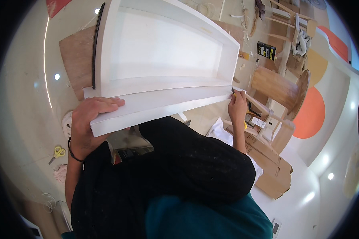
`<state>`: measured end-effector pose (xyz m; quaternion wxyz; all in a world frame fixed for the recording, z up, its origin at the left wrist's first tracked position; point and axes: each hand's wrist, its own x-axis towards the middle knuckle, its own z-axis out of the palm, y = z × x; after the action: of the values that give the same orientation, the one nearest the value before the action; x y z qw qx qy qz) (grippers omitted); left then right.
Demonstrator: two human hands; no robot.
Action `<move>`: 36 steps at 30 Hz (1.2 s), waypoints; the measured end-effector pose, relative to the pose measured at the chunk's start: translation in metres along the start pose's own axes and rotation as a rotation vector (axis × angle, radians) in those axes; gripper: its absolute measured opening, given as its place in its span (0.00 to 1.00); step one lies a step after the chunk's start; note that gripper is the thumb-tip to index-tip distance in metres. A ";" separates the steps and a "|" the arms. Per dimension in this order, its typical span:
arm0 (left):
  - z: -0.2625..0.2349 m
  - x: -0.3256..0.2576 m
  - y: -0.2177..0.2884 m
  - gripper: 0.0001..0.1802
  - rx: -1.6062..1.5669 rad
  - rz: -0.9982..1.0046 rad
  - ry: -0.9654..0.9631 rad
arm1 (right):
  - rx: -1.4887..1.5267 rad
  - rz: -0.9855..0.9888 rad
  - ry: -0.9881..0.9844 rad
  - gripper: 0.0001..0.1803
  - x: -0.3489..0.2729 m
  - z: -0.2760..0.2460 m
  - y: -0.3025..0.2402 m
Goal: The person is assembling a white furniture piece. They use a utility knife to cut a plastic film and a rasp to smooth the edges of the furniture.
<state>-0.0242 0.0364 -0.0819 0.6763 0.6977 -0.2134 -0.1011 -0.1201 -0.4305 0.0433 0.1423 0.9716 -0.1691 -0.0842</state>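
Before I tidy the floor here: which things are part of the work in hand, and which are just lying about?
In use:
- long white wooden box frame, left hand pressing its near edge
- small yellow-handled tool in the right hand at the frame's corner

Lying about:
- yellow-handled scissors
- round wooden stool
- brown cardboard sheet
- black and yellow packet

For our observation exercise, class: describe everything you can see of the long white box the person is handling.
The white box is a long, shallow, open-topped tray shape with a flat bottom and low walls, painted or laminated matt white, empty inside. It lies tilted across the person's lap above the floor. A dark strip runs along its left end. The left hand presses flat on its near wall by the left corner; the right hand holds a small yellow-and-black tool against the near right corner.
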 end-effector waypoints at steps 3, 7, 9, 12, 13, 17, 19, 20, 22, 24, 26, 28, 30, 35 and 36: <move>0.000 0.000 -0.001 0.23 -0.010 0.003 -0.003 | 0.062 -0.019 -0.055 0.13 -0.003 -0.012 -0.023; -0.001 0.000 -0.002 0.22 -0.028 0.012 -0.004 | 0.079 -0.005 -0.029 0.14 0.001 -0.008 -0.005; -0.001 0.001 -0.001 0.21 -0.017 0.011 -0.017 | 0.041 0.038 -0.024 0.14 0.006 -0.003 0.008; -0.001 0.002 -0.001 0.20 0.001 0.012 -0.029 | 0.041 0.029 -0.042 0.14 0.008 0.001 0.014; -0.001 0.002 -0.001 0.20 0.002 0.007 -0.029 | 0.019 0.044 -0.047 0.13 0.007 0.002 0.011; -0.002 -0.002 -0.004 0.19 -0.002 0.001 -0.019 | -0.033 0.066 -0.051 0.13 0.006 0.001 0.000; -0.002 -0.001 -0.003 0.19 -0.002 -0.001 -0.027 | -0.051 0.059 -0.049 0.13 0.003 0.001 0.002; -0.002 -0.001 -0.002 0.19 0.000 -0.009 -0.031 | -0.067 0.046 -0.051 0.13 0.002 0.002 0.002; -0.003 0.000 -0.001 0.18 -0.004 -0.016 -0.032 | -0.071 0.028 -0.040 0.13 0.002 0.001 -0.002; -0.003 0.000 -0.001 0.17 -0.020 -0.015 -0.033 | -0.051 0.022 -0.018 0.13 -0.004 -0.001 -0.013; -0.003 -0.001 -0.001 0.16 -0.020 -0.021 -0.039 | -0.030 0.025 -0.030 0.13 -0.006 -0.005 -0.025; -0.004 0.000 -0.001 0.16 -0.024 -0.019 -0.039 | -0.015 0.017 -0.033 0.13 -0.007 -0.009 -0.036; -0.004 -0.001 -0.002 0.16 -0.036 -0.012 -0.035 | -0.007 0.002 -0.030 0.12 -0.009 -0.012 -0.045; -0.001 0.004 -0.002 0.16 -0.030 0.012 -0.016 | -0.011 -0.011 -0.035 0.12 -0.011 -0.017 -0.061; 0.000 0.003 0.000 0.16 -0.014 0.011 -0.012 | -0.005 -0.004 -0.039 0.12 -0.014 -0.019 -0.071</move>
<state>-0.0214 0.0351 -0.0818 0.6804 0.6913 -0.2204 -0.1029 -0.1071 -0.3569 0.0409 0.1414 0.9697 -0.1698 -0.1038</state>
